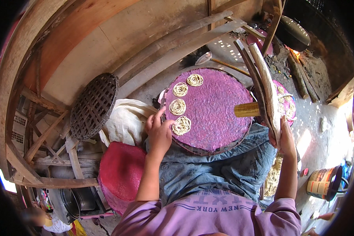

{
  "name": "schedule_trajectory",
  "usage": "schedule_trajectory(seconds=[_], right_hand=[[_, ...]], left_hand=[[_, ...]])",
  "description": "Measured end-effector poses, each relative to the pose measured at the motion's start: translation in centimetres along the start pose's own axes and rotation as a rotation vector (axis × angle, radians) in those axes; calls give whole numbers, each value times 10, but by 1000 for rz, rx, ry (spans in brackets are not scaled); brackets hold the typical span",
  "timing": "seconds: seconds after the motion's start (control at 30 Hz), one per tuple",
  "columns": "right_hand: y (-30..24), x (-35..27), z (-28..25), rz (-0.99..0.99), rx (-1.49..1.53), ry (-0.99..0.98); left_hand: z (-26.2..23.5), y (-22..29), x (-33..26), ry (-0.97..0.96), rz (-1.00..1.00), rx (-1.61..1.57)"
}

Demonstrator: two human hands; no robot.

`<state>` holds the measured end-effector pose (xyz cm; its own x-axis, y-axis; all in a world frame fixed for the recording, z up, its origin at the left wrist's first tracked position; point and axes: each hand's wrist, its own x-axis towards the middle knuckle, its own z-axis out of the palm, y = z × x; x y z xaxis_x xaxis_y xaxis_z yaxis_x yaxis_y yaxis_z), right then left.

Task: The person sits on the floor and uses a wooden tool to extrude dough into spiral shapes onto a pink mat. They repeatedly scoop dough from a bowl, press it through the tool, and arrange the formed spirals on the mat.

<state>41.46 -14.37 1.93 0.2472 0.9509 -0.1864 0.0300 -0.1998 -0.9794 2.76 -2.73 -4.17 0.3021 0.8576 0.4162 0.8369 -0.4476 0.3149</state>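
Observation:
A round tray with a pink-purple covering rests over my lap. Several coils of pale noodle-like strands lie along its left side. My left hand rests at the tray's left rim, fingers apart, with the thumb beside the nearest coil. My right hand is closed round the near end of a hand press made of two long wooden bars. A brass cylinder sticks out leftward from the bars, above the tray's right side. Its open end shows no strands that I can make out.
Another pink round tray with coils stands beyond the press. A red-pink rounded object is by my left elbow, and a dark woven basket leans behind it. Fire burns under a dark pan. A bucket stands right.

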Motion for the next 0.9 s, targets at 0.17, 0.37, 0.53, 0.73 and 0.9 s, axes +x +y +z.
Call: schedule_trajectory(seconds=[0.17,0.37,0.53,0.73,0.9], right_hand=[[1,-9,8,-16,-123,-105],[4,-33,46,225,-222,-502],[5,-56,49,-314,-731,-412],[39,-66,-5,-308,-516,-269],[32,-76,-41,-500,-263,-97]], left_hand=[[-31,37,6,0,103,-458],[-2,108,-26,-446,190,-908],[23,128,-49,-345,521,-705],[33,174,-33,-806,329,-1172],[45,255,-22,-2028,-363,-1478]])
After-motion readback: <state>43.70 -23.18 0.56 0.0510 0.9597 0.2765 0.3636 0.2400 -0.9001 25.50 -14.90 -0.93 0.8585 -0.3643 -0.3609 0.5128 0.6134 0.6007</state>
